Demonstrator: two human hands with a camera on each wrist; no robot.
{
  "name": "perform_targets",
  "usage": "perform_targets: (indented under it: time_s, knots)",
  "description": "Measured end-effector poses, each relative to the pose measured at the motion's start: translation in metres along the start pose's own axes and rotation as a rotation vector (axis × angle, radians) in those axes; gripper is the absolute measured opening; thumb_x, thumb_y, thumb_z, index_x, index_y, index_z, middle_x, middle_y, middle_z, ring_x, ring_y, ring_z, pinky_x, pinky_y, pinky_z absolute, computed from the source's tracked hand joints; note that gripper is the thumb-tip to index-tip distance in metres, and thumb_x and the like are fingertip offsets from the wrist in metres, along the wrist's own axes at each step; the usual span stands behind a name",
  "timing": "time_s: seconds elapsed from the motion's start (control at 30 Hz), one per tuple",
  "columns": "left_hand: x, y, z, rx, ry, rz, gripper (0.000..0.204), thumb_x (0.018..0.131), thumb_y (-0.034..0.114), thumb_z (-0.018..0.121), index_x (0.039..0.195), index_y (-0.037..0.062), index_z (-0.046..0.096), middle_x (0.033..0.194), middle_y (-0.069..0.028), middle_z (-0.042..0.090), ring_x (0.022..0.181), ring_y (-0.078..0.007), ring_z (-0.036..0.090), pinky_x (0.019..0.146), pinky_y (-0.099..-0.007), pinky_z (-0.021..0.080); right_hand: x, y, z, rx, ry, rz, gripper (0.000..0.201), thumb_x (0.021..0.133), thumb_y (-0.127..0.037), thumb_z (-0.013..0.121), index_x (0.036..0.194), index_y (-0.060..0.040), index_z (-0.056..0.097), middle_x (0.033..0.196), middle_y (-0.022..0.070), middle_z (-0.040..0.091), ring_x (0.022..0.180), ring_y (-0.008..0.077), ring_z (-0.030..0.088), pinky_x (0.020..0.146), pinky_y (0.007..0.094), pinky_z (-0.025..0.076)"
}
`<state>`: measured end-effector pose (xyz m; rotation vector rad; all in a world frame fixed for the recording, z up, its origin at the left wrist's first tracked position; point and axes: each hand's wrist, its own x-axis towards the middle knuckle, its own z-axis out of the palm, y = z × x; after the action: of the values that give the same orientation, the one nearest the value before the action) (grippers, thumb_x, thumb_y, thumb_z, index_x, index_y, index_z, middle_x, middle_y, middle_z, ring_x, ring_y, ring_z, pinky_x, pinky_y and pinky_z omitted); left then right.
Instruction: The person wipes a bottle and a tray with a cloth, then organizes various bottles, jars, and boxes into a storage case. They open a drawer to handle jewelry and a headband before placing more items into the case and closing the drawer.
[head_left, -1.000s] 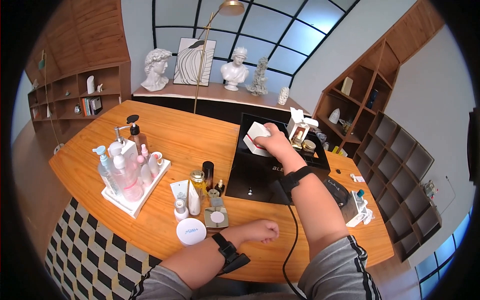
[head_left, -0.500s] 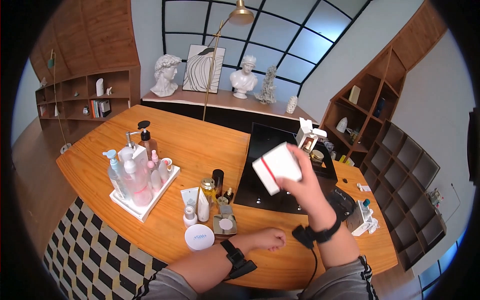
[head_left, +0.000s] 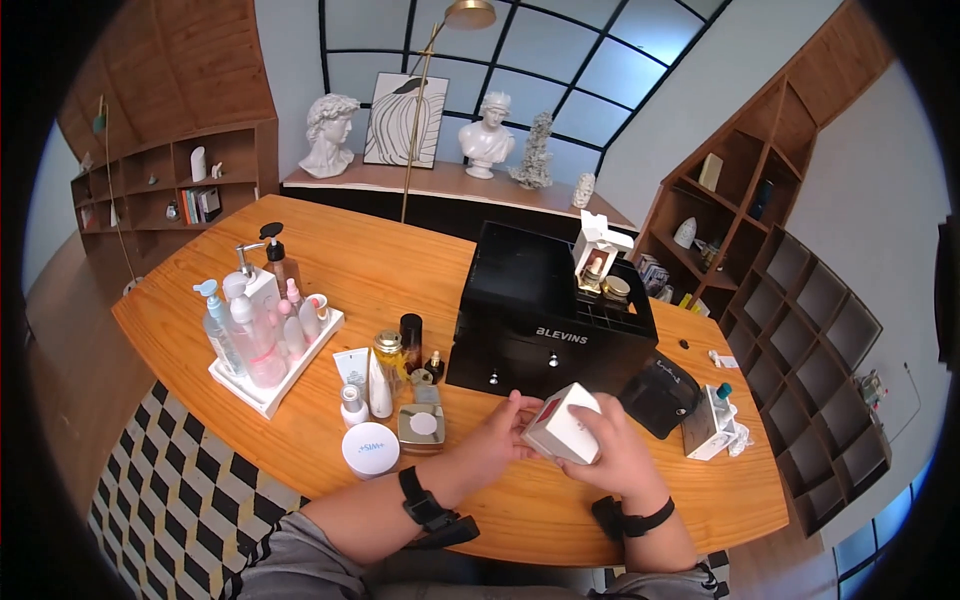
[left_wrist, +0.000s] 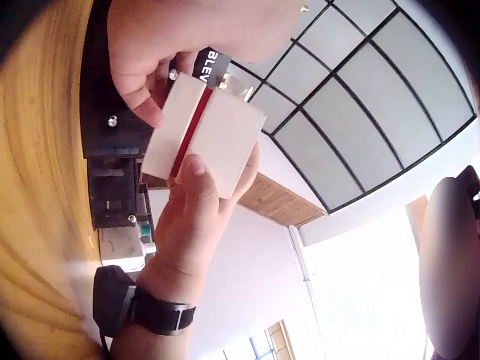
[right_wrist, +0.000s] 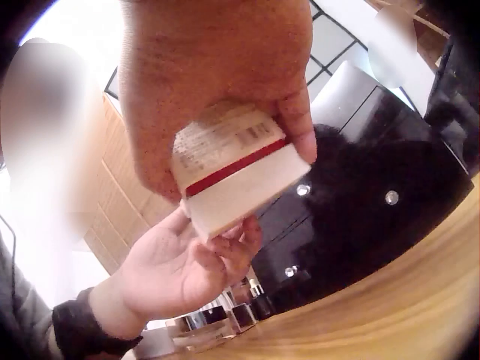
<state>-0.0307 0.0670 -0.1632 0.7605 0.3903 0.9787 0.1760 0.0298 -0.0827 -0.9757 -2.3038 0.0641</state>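
My right hand (head_left: 622,452) grips a white box (head_left: 566,428) with a red stripe, its thumb and fingers on opposite sides. The box is tilted in front of the black BLEVINS case (head_left: 520,340). My left hand (head_left: 488,440) is at the box's other end, thumb on one side and bent fingertips (right_wrist: 244,234) at the lower edge. In the left wrist view the right thumb (left_wrist: 196,171) lies across the red stripe. Small printed text and a barcode show on the box's side in the right wrist view.
Left of the hands stand several small cosmetics, a gold-edged compact (head_left: 421,428) and a round white jar (head_left: 370,450). A white tray (head_left: 270,405) of bottles is farther left. An opened carton (head_left: 597,245) stands on the case; a black pouch (head_left: 662,395) lies to its right.
My right hand has brought the white box from the top of the black case down toward me. My left hand, earlier resting loosely on the table, has come up to the box.
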Motion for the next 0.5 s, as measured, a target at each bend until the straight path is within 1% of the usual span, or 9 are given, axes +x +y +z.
perform_targets:
  time_s: [0.1,0.13,0.23,0.27,0.37,0.4,0.47,0.5]
  knots:
    - [-0.006,-0.002,0.016,0.420,0.013,0.045,0.058,0.099,0.041,0.056,0.142,0.0074,0.038,0.120,-0.0093,0.055,0.104,-0.0148,0.056,0.081,-0.0286,0.050,-0.002,0.000,0.003,-0.073,-0.077,-0.030,0.063,0.066,-0.024,0.082,0.124,-0.0111,0.059,0.122,0.0193,0.050,0.101,0.0377,0.061,0.082,0.0394,0.055]
    - [-0.005,-0.004,0.012,0.470,-0.004,0.026,0.067,0.094,0.035,0.064,0.146,0.0077,0.031,0.125,-0.0102,0.054,0.108,-0.0164,0.056,0.081,-0.0284,0.050,-0.002,-0.007,0.002,-0.092,-0.125,-0.021,0.064,0.067,-0.026,0.082,0.125,-0.0105,0.059,0.123,0.0189,0.050,0.102,0.0373,0.062,0.082,0.0397,0.055]
    - [-0.013,-0.004,0.021,0.453,0.099,0.038,0.068,0.093,0.031,0.066,0.146,0.0080,0.031,0.129,-0.0115,0.052,0.110,-0.0184,0.056,0.080,-0.0278,0.050,-0.002,-0.005,0.010,-0.035,-0.063,-0.090,0.067,0.067,-0.026,0.083,0.127,-0.0104,0.059,0.124,0.0185,0.051,0.102,0.0368,0.062,0.081,0.0393,0.055]
    - [-0.019,0.000,0.028,0.450,0.131,0.069,0.068,0.091,0.023,0.068,0.146,0.0072,0.032,0.132,-0.0119,0.051,0.115,-0.0189,0.054,0.085,-0.0291,0.049,-0.003,0.000,0.013,0.007,-0.029,-0.125,0.069,0.068,-0.027,0.084,0.128,-0.0099,0.058,0.129,0.0183,0.050,0.105,0.0372,0.061,0.084,0.0395,0.055]
    - [-0.028,0.014,0.036,0.552,0.119,0.305,0.067,0.089,0.017,0.070,0.145,0.0068,0.034,0.134,-0.0117,0.049,0.119,-0.0187,0.052,0.094,-0.0309,0.047,-0.003,-0.008,0.003,-0.050,0.081,-0.168,0.068,0.071,-0.029,0.085,0.130,-0.0093,0.056,0.134,0.0186,0.049,0.109,0.0374,0.061,0.088,0.0398,0.054]
    - [-0.042,0.028,0.048,0.508,0.119,0.331,0.068,0.087,0.011,0.071,0.144,0.0062,0.036,0.135,-0.0112,0.048,0.123,-0.0187,0.048,0.101,-0.0331,0.043,-0.005,-0.005,0.004,0.009,0.105,-0.164,0.068,0.072,-0.029,0.084,0.130,-0.0093,0.055,0.134,0.0188,0.049,0.111,0.0378,0.060,0.089,0.0399,0.054]
    - [-0.070,0.050,0.054,0.512,0.124,0.436,0.070,0.085,0.011,0.071,0.145,0.0070,0.035,0.136,-0.0116,0.047,0.125,-0.0198,0.048,0.103,-0.0339,0.042,-0.012,0.004,0.006,0.131,0.140,-0.153,0.067,0.075,-0.029,0.083,0.132,-0.0093,0.054,0.136,0.0193,0.049,0.113,0.0384,0.059,0.091,0.0402,0.053]
    - [-0.085,0.059,0.052,0.514,0.128,0.488,0.071,0.084,0.012,0.071,0.145,0.0074,0.035,0.137,-0.0118,0.047,0.126,-0.0203,0.047,0.104,-0.0344,0.042,-0.012,0.003,0.005,0.103,0.128,-0.131,0.066,0.076,-0.028,0.082,0.133,-0.0094,0.053,0.136,0.0194,0.049,0.113,0.0384,0.059,0.091,0.0402,0.053]
